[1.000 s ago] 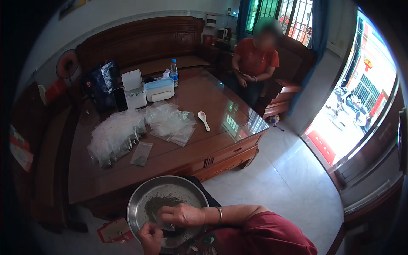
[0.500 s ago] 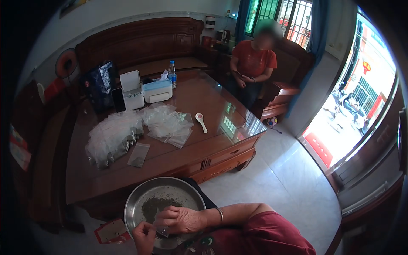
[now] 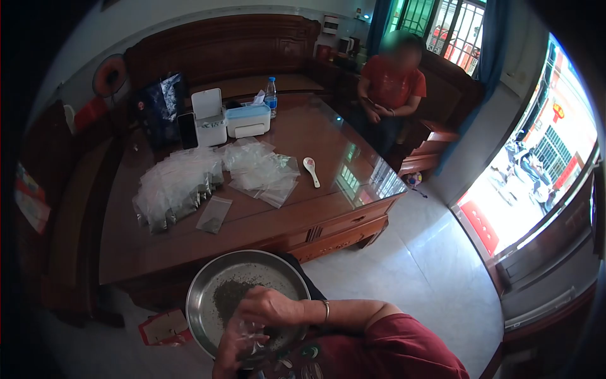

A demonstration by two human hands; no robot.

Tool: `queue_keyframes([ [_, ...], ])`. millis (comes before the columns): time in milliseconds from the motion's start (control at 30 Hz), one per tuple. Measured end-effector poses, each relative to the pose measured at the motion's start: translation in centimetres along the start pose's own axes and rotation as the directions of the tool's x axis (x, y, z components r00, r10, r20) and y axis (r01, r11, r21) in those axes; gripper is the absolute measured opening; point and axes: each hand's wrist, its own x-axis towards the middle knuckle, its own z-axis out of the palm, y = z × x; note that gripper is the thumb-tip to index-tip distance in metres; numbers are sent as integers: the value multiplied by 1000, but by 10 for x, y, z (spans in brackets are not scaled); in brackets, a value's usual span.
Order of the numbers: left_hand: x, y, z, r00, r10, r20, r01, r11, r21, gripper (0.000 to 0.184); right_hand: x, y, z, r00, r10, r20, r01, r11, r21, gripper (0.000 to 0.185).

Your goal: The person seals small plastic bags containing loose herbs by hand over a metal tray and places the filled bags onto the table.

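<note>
A round metal pan holds a heap of dark, loose leafy bits. Over its near part, my right hand, with a bangle at the wrist, has its fingers bent together at the top of a small clear plastic bag. My left hand is around the lower left side of that bag, its fingers partly hidden by the plastic. On the table beyond the pan lies one small bag with dark contents, near a pile of filled bags and a pile of flat clear bags.
The glass-topped wooden table also carries a white spoon, a water bottle, two boxes and a phone. A red box is on the floor left of the pan. Another person sits beyond the table.
The view has shifted slightly. My left hand has moved from pinching beside the bag to around its side, and my right hand has risen a little to the bag's top.
</note>
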Motion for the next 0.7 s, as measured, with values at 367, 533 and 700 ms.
queue_keyframes([
  [367, -21, -11, -17, 990, 138, 8, -129, 939, -318, 79, -13, 28, 12, 834, 417, 360, -546, 716, 435, 8],
  [533, -26, -12, -24, 983, 164, -87, -178, 966, -186, 79, -22, 39, 33, 803, 466, 372, -577, 450, 681, 6],
  [700, -24, -13, -30, 952, 284, -118, -295, 951, -90, 80, -32, 42, 55, 658, 525, 540, -600, -68, 797, 3],
])
